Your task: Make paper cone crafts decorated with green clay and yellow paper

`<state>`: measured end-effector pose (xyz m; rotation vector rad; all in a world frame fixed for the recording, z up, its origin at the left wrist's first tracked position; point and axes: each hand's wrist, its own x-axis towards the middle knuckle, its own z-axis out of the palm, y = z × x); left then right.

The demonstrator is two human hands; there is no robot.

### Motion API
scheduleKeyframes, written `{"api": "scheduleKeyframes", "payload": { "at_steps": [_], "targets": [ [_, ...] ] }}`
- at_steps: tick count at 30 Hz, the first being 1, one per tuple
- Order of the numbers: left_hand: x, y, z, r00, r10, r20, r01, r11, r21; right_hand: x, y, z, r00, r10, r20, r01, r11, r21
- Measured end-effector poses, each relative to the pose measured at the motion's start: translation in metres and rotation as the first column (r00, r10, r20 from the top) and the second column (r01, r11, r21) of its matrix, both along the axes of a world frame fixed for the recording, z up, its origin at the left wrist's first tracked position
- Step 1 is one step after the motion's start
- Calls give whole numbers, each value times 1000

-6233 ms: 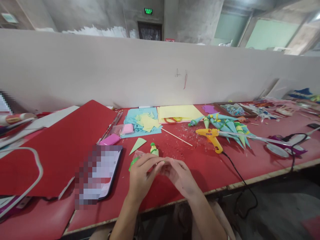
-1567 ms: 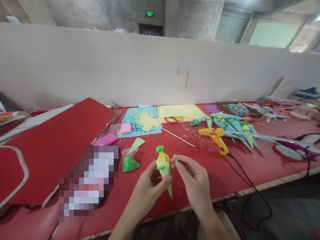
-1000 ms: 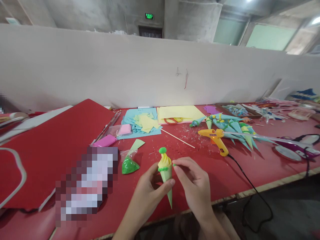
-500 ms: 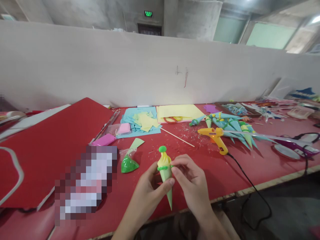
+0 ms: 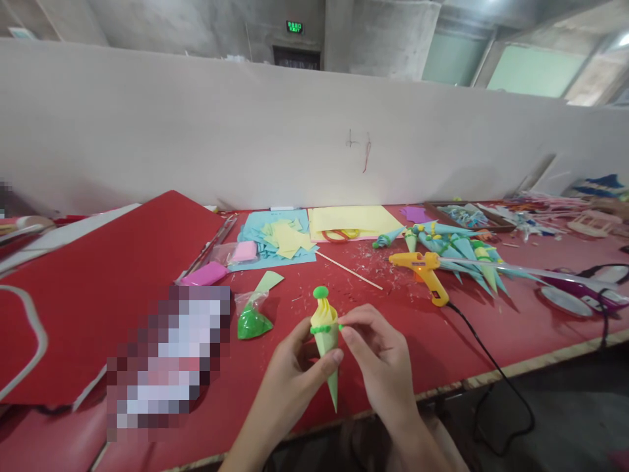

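Observation:
A pale green paper cone (image 5: 326,342) points downward, with a yellow swirl (image 5: 323,314) in its mouth and a green ball (image 5: 320,292) on top. Small green beads run around part of the rim. My left hand (image 5: 299,367) grips the cone, thumb across its front. Close to the rim's right side, my right hand (image 5: 378,347) pinches a tiny green piece (image 5: 341,327) between thumb and forefinger. A plastic bag of green clay (image 5: 254,322) lies to the left of my hands.
A yellow glue gun (image 5: 427,275) lies at the right, its black cord (image 5: 484,351) hanging over the edge. Behind it are several finished cones (image 5: 457,249). Paper pieces (image 5: 282,237), a thin stick (image 5: 350,270) and a large red board (image 5: 113,295) are on the red table (image 5: 295,295).
My right hand has shifted slightly right, and the tiny green piece now shows apart from the rim. My left hand holds the cone nearly as before.

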<state>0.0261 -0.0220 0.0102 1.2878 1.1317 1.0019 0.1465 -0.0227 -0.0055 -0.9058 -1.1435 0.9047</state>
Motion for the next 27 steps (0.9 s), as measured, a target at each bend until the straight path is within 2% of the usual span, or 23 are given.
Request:
{"api": "scheduleKeyframes", "payload": {
  "at_steps": [7,15,20,27],
  "targets": [
    [2,0,1,1000,2,-10,-2,1000,0,2,2,0,994,30,102,-33,999,24],
    [1,0,0,998,29,-64,-25,997,71,3,4,-3,994,52,93,-53,998,18],
    [-3,0,-2,997,-27,-72,32,997,73,2,2,-1,989,113,95,-115,993,19],
    [0,-1,4,983,27,-183,-10,996,94,1,3,-3,987,124,106,-126,992,15]
  ]
}}
